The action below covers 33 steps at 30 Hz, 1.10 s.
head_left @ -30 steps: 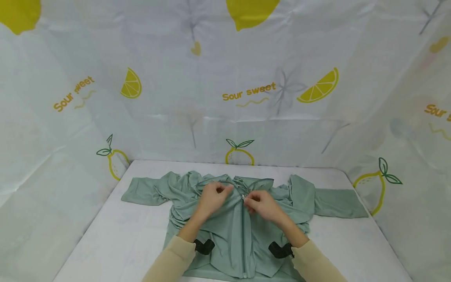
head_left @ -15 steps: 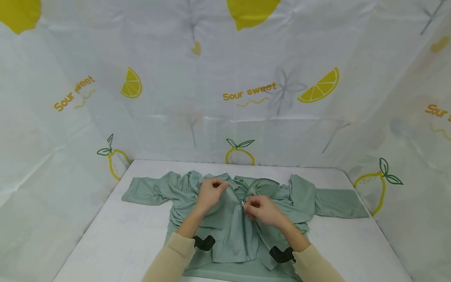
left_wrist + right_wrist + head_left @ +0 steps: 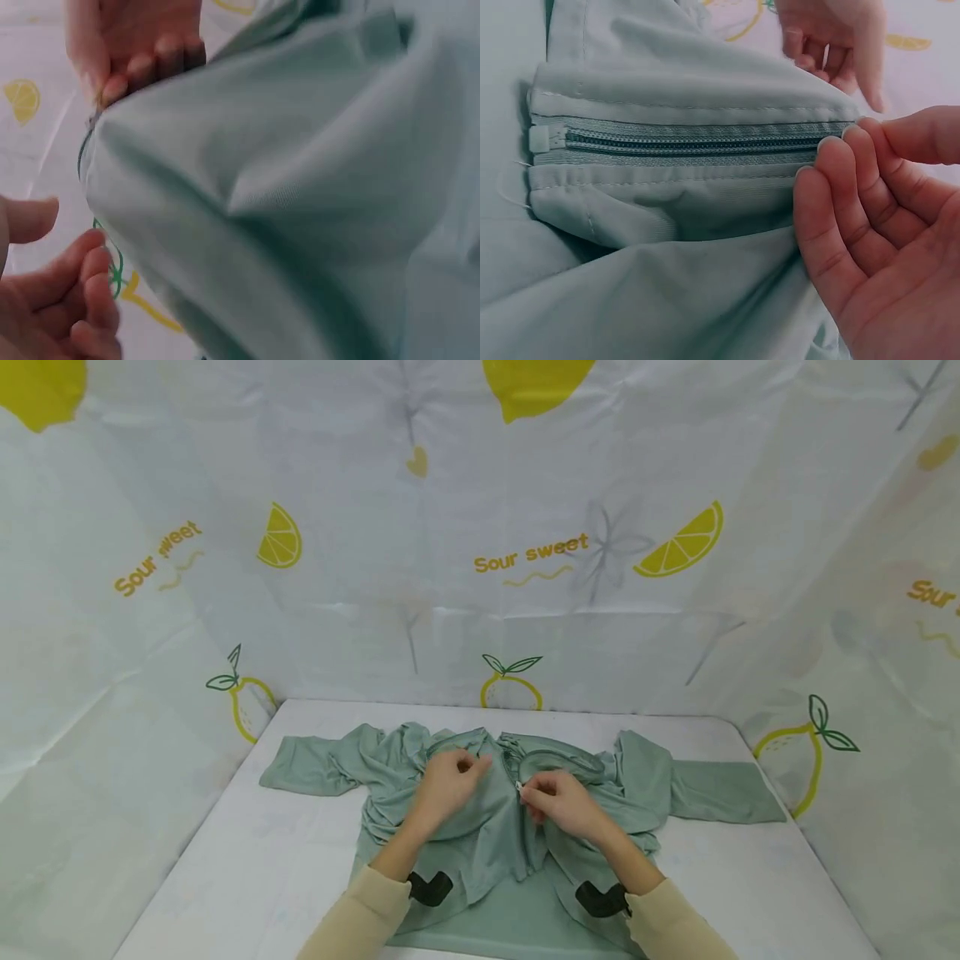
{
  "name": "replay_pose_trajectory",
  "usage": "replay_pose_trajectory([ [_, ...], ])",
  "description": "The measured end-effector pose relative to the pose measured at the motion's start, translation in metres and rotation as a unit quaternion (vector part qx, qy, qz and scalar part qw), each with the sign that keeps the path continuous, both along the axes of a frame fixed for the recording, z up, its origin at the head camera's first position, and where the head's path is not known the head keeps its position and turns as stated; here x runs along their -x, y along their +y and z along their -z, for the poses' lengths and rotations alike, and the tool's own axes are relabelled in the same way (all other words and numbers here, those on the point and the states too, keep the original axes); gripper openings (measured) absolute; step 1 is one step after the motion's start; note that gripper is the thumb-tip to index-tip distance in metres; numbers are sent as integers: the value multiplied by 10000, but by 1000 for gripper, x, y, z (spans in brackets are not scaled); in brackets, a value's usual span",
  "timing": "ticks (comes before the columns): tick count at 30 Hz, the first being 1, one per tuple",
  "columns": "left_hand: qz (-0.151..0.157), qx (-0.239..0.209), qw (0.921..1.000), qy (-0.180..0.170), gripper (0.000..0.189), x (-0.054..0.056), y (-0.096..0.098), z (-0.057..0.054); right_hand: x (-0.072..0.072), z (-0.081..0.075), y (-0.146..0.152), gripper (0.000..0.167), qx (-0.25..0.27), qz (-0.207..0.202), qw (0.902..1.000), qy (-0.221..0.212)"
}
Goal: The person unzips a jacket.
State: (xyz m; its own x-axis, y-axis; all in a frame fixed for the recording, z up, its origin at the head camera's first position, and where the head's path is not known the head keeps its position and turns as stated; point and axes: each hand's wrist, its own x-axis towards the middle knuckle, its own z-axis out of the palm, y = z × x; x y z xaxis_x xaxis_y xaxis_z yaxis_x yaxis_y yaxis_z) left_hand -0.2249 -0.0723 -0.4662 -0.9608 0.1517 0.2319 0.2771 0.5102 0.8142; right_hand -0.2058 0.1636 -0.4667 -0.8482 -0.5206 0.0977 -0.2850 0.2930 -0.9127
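A pale green zip-up jacket [image 3: 487, 852] lies spread on the table, its front lifted around the zipper [image 3: 697, 146]. My right hand [image 3: 564, 804] pinches the small metal zipper pull [image 3: 518, 787] between thumb and index finger, near the collar [image 3: 555, 752]. In the right wrist view the zipper's teeth run joined from the hem end to the fingertips. My left hand [image 3: 448, 785] is over the other side of the jacket front. The left wrist view shows its thumb apart from loosely bent fingers, with nothing between them.
The jacket's sleeves [image 3: 723, 791] extend to both sides across the white table [image 3: 232, 852]. A white lemon-print curtain [image 3: 337, 635] surrounds the table at the back and sides. Black wrist mounts [image 3: 600, 900] sit at both cuffs.
The jacket's front hem has risen away from the table's near edge, uncovering the back panel. The collar flap on the right has folded over. My right hand stays at the zipper pull.
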Motion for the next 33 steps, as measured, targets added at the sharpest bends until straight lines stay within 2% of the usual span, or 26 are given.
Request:
replay_pose_trajectory([
  [3,721,-205,9959,-501,45,-1,7,3,1,0,-2,26,12,56,10000,-47],
  [5,974,-514,9909,-777,45,-1,12,5,2,-1,-2,26,-6,89,9999,-105],
  [8,973,-893,9857,-1048,38,-3,18,5,1,-2,-4,26,-36,110,9997,-210],
  [11,724,-1045,9857,-1110,29,-3,17,3,-1,-2,-4,28,-107,7,9999,-94],
  [14,345,-1163,9884,-909,26,-1,9,1,-4,0,0,29,-158,-169,9997,56],
  [17,-67,-1365,9882,-684,25,1,0,0,-8,3,6,28,-147,-213,9996,-63],
  [19,-188,-1405,9879,-623,24,1,-5,-1,-8,5,9,27,-95,-196,9997,-148],
  [24,-170,-686,9972,-242,31,-2,-6,0,-7,6,10,27,-1,-90,9999,-90],
  [26,-218,-375,9991,19,35,-5,-3,-1,-6,5,8,28,28,-14,10000,-92],
  [28,-215,-241,9994,133,41,-8,1,-3,-7,2,7,28,74,44,9999,-95],
  [31,110,-278,9995,102,52,-12,6,-4,-7,-2,5,28,67,131,9999,-30],
  [33,451,-405,9981,-117,55,-13,10,-3,-8,-4,3,27,73,133,9999,17],
])
